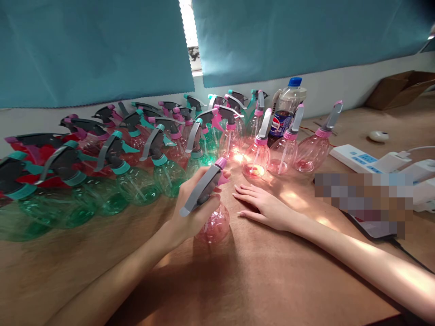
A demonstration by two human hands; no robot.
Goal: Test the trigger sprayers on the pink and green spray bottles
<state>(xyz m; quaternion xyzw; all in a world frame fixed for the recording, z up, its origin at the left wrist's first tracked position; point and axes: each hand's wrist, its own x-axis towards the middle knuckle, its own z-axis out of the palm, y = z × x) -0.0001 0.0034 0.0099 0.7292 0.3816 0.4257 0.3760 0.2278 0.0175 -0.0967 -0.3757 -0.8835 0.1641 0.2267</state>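
A clear pink spray bottle (215, 226) with a grey and pink trigger head stands on the wooden table in front of me. My left hand (195, 201) is wrapped round its neck, below the trigger head. My right hand (260, 206) lies on the tabletop to the right of that bottle, palm down, fingers stretched out and holding nothing. Just beyond its fingertips stands another pink spray bottle (254, 158). Nearest to my left hand on the far side is a green spray bottle (170, 176) with a teal collar.
Rows of green and pink spray bottles (134, 185) fill the table's left and back. A cola bottle (280, 122) with a blue-capped bottle (295, 93) stands behind. At right are a power strip (356, 158) with plugs, a blurred-out phone-like device (377, 231), a white mouse-like object (378, 136) and a cardboard box (397, 90).
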